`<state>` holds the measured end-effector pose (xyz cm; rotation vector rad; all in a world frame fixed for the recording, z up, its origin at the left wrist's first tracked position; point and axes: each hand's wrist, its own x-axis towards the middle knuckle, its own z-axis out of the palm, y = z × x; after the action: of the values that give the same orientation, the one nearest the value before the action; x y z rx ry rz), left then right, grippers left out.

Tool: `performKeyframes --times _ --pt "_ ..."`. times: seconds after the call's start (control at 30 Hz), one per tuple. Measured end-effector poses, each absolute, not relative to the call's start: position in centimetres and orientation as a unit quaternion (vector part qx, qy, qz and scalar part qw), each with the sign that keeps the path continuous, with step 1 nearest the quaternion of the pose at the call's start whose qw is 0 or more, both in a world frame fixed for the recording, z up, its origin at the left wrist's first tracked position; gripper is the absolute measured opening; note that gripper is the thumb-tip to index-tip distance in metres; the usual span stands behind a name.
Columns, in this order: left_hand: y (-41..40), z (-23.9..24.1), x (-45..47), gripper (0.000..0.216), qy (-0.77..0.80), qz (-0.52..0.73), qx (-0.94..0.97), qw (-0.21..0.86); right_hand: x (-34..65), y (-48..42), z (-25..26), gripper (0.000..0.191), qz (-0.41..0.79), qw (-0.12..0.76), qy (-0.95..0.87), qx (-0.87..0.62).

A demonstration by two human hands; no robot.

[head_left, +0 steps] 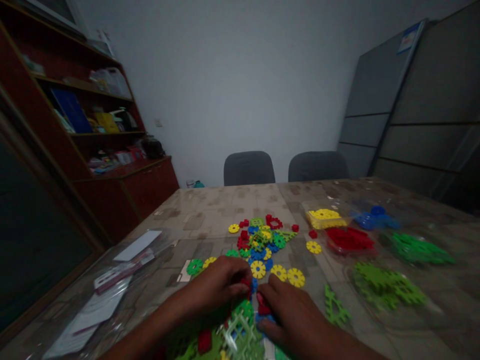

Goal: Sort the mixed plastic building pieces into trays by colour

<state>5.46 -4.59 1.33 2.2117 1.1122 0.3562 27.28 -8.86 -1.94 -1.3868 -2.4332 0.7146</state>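
Small red plastic disc (261, 303), notched round its rim, pinched at the near middle of the desk (210, 210) between the right hand (296, 317) and the left hand (219, 285), just above a half-built cluster of green and white pieces (240, 330). Likely light, stiff and a little slick; best gripped by the flat faces, notches left free. Left fingers (240, 286) curled nearly closed on another red bit, though exact hold hard to make out; right fingers bent down over the red disc, thumb underneath. Just beyond, yellow discs (279, 272) and a mixed loose heap (262, 237). Farther right, sorted trays of yellow (324, 217), red (348, 239) and blue (371, 217), plus green piles (386, 287). Far left, plastic-sleeved papers (120, 275).
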Motion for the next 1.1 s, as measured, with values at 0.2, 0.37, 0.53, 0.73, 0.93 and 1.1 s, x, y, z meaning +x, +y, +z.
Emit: performKeyframes --times 0.2,0.37,0.53,0.73,0.93,1.1 --pt "-4.7 1.0 5.5 0.008 0.431 0.096 0.843 0.309 27.9 -8.3 -2.2 0.014 0.290 0.175 -0.822 -0.457" --pt "-4.8 1.0 5.5 0.011 0.433 0.089 0.844 0.303 29.1 -7.7 -0.6 0.010 0.263 0.199 -0.832 -0.446" --pt "-4.6 1.1 5.5 0.012 0.428 0.086 0.850 0.297 33.1 -5.3 3.4 0.005 0.154 0.226 -0.840 -0.468" --pt "-4.6 1.3 5.5 0.009 0.426 0.078 0.854 0.289 40.8 -1.0 5.3 0.012 0.016 0.238 -0.782 -0.575" --pt "-4.6 1.3 5.5 0.012 0.431 0.070 0.853 0.287 45.6 1.4 4.2 0.023 0.005 0.222 -0.752 -0.621" --pt "-4.8 1.9 5.6 0.011 0.432 0.059 0.852 0.289 45.7 1.3 4.8 0.028 -0.011 0.257 -0.750 -0.609"
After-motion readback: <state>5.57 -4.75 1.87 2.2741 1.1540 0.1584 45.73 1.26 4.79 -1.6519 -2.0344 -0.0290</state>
